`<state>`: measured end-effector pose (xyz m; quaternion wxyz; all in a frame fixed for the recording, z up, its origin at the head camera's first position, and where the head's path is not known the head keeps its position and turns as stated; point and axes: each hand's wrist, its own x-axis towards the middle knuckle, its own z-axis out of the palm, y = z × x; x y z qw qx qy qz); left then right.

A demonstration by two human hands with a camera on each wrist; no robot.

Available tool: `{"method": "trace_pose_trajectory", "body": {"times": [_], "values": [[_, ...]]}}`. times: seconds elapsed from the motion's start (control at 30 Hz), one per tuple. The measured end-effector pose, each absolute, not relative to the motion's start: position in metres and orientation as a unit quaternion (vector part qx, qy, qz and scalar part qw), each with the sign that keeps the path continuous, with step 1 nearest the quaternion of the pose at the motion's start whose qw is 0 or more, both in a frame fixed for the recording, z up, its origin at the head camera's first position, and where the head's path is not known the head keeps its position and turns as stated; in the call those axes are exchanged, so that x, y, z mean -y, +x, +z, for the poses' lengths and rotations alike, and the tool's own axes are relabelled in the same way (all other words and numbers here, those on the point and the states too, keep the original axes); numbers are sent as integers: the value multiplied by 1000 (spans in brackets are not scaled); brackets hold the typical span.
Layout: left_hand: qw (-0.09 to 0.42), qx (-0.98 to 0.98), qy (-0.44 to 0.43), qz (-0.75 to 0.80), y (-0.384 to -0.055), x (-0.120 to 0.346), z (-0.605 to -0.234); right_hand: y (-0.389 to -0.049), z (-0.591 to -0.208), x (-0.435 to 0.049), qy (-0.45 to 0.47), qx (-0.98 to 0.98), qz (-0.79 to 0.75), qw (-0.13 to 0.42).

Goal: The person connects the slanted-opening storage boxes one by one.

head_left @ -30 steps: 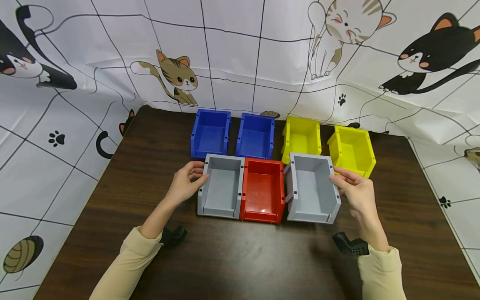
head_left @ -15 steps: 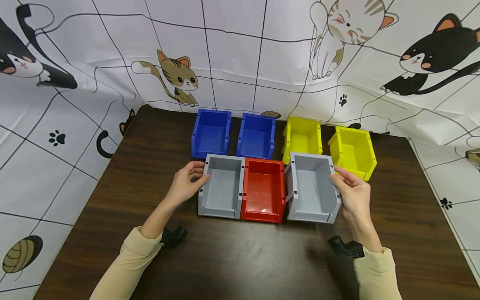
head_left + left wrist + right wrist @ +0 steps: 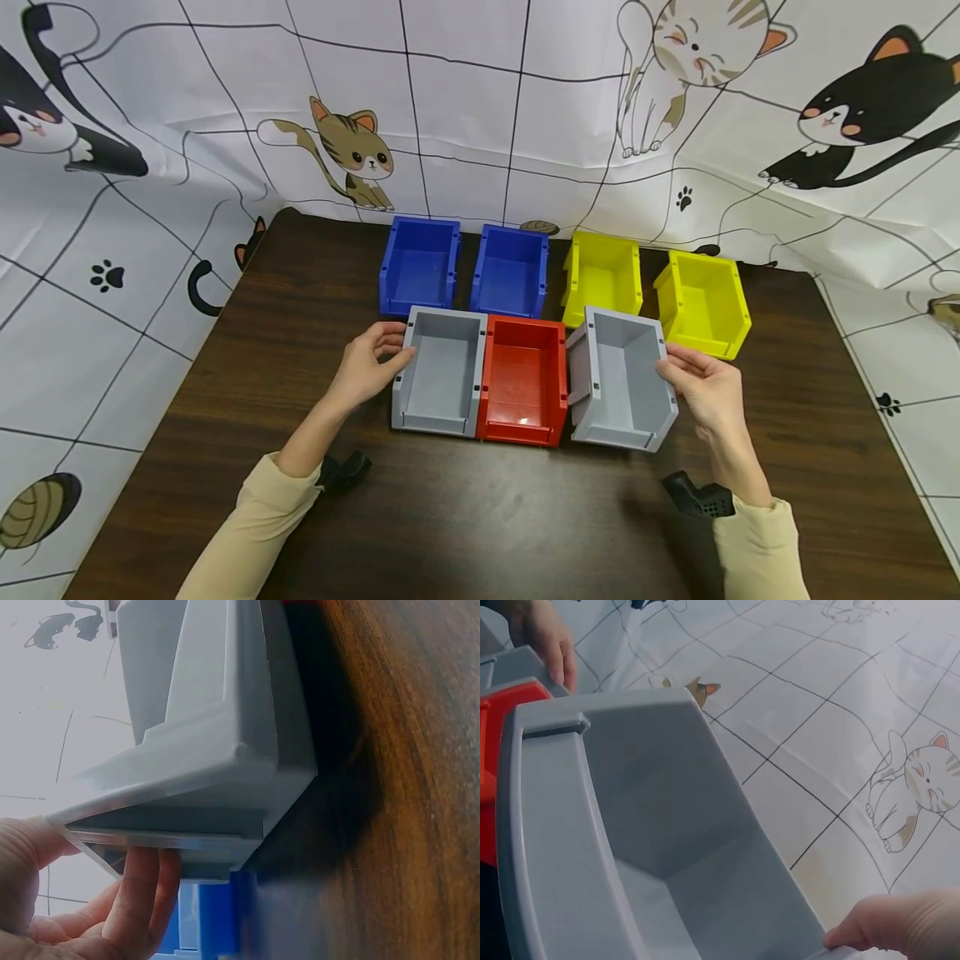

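My left hand [image 3: 363, 367] holds a grey storage bin [image 3: 441, 371] by its left wall. In the left wrist view, the thumb lies at the top rim and the fingers [image 3: 135, 892] curl beneath the overhanging edge. A red bin [image 3: 522, 379] sits directly against that bin's right side. At the right, a second grey bin [image 3: 618, 379] is tilted and turned a little, its back left corner close to the red one. My right hand [image 3: 708, 392] pinches its right rim, the thumb [image 3: 862, 922] on the inner side. All three bins have nothing in them.
Two blue bins [image 3: 420, 267] stand behind at the left, two yellow bins [image 3: 603, 279] behind at the right, the outer one close beside my right hand. A cat-patterned white cloth [image 3: 465, 108] borders the dark wooden table [image 3: 480, 517] at the back and sides.
The right grey bin has turned and tilted slightly, its front edge swinging a little to the left, with my right hand still on its rim. My left hand keeps its hold on the other grey bin.
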<state>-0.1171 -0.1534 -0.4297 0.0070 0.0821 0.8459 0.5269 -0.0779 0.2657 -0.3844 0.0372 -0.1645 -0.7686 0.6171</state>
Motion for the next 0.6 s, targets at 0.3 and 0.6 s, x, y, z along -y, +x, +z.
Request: {"method": "trace_pose_trajectory", "body": {"times": [0.3, 0.6], "values": [[17, -845, 76, 529, -117, 153, -428, -82, -383, -259, -183, 781, 592, 72], [12, -846, 78, 527, -117, 153, -429, -83, -389, -256, -144, 823, 537, 121]]}}
